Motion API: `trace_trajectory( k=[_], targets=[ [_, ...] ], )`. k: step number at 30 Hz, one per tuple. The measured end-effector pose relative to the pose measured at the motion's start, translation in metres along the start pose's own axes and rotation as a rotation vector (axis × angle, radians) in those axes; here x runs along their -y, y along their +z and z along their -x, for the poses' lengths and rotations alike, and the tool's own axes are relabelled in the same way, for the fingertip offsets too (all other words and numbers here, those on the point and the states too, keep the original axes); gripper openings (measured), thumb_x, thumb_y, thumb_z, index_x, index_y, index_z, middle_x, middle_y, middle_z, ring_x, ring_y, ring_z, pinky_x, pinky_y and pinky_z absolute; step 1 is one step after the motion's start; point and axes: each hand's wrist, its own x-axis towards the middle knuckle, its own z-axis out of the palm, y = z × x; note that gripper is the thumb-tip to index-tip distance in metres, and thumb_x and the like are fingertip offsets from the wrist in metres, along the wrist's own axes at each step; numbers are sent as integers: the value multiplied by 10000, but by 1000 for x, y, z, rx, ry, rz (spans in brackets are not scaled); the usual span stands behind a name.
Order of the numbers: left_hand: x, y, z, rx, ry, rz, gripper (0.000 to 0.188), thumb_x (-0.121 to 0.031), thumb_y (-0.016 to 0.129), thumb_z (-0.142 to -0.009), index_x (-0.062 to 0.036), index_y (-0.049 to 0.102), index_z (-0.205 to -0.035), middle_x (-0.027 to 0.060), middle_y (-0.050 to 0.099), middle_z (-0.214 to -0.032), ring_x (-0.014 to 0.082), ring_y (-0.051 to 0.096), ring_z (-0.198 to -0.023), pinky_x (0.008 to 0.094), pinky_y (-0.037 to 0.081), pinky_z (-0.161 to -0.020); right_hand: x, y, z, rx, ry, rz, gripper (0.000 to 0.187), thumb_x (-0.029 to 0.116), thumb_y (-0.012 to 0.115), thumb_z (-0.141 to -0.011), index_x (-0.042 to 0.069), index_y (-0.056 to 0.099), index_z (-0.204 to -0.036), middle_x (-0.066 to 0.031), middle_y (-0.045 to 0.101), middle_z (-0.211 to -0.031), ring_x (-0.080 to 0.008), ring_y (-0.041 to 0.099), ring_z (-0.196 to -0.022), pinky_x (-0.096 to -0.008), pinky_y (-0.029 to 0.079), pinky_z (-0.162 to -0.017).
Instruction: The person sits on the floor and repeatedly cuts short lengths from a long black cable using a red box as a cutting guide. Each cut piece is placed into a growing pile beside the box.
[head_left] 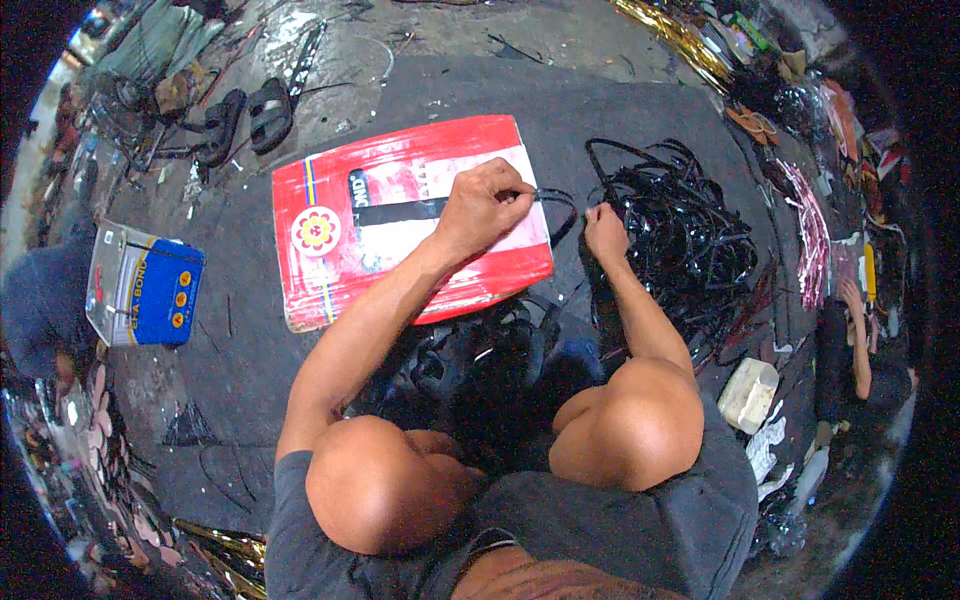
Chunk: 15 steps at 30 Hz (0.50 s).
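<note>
In front of me a red box-like container (420,295) lies on its side, with a white panel and a round flower emblem. My left hand (485,207) rests over its top, fingers closed on a flat black strip (400,211) that lies across the panel. Past my fingers the strip bends into a loop beyond the container's right edge. My right hand (607,235) is just right of that loop, its fingertips pinched together. Whether they grip a strip is too small to make out. Beside it lies a tangled heap of shiny black strips (690,225).
A blue and clear container (165,292) stands at the left, near another person (45,300). Black sandals (270,115) lie at the far left. A whitish block (748,395) sits right of my knee. Pink strips (805,225) and another person's arm (857,335) are farther right.
</note>
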Motion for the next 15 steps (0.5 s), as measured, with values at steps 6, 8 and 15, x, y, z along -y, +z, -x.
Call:
trace_trajectory(
  k=[6, 8, 15],
  targets=[
    [3, -7, 3, 13, -26, -41, 53, -57, 718, -767, -20, 728, -804, 96, 661, -770, 201, 650, -665, 322, 525, -627, 157, -71, 0, -58, -345, -772, 276, 265, 501, -1013, 19, 617, -962, -187, 670, -844, -351, 664, -785, -437, 504, -696],
    [3, -10, 4, 42, -67, -79, 76, -60, 729, -759, -31, 746, -828, 90, 677, -794, 185, 663, -695, 308, 529, -646, 168, -75, 6, -93, -301, -674, 272, 247, 504, -1008, 7, 592, -916, -213, 649, -816, -375, 655, -782, -448, 490, -680],
    [2, 2, -1, 35, -11, 13, 63, -63, 728, -775, -30, 745, -826, 91, 684, -799, 181, 665, -690, 302, 526, -637, 40, 28, -7, -19, -80, -429, 325, 313, 521, -975, -1, 590, -923, -257, 638, -849, -451, 628, -818, -516, 477, -726]
  ],
)
